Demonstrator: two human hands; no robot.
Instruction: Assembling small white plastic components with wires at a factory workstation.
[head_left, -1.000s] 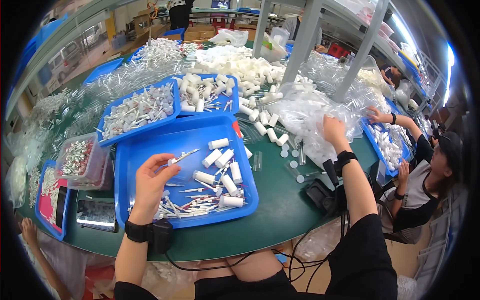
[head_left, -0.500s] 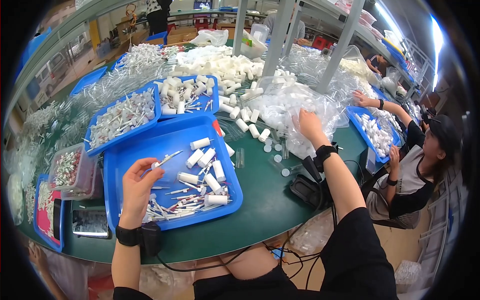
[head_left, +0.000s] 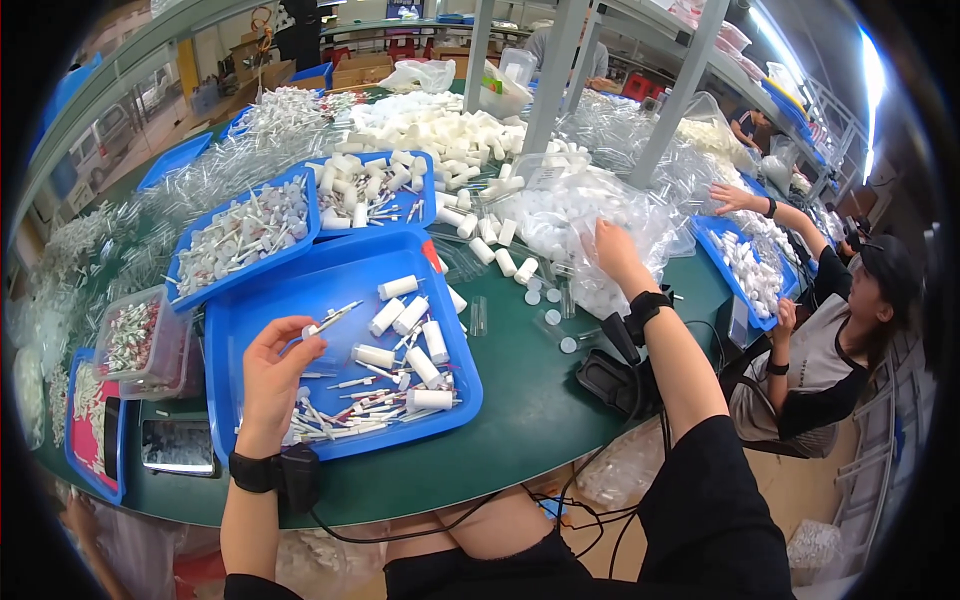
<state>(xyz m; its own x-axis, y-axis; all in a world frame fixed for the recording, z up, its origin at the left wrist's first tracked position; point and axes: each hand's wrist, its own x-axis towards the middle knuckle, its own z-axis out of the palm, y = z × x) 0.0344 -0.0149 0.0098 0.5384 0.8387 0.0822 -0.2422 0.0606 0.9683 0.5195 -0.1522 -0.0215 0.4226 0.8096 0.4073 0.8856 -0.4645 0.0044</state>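
Observation:
My left hand [head_left: 272, 372] is over the large blue tray [head_left: 230, 330], its thumb and fingers pinched on a thin white stick with a round cap [head_left: 336, 317]. Below and right of it in the tray lie several white cylinders [head_left: 433, 342] and many slim sticks with white and dark red parts [head_left: 375, 408]. My right hand [head_left: 618, 252] is at a crumpled clear plastic bag [head_left: 560, 205] full of small whitish pieces. Its fingertips are bent down into the bag's film, and what they hold, if anything, is hidden.
Two more blue trays [head_left: 180, 285] of parts sit behind the large one. A clear tub [head_left: 150, 372] and a phone [head_left: 178, 447] lie at left. Grey shelf posts [head_left: 553, 85] rise behind the bag. A co-worker [head_left: 800, 385] sits at right beside another blue tray [head_left: 748, 310].
My hands keep almost the same places and grips. At right, the co-worker's far hand has spread its fingers, and the nearer hand has shifted slightly at the tray's edge.

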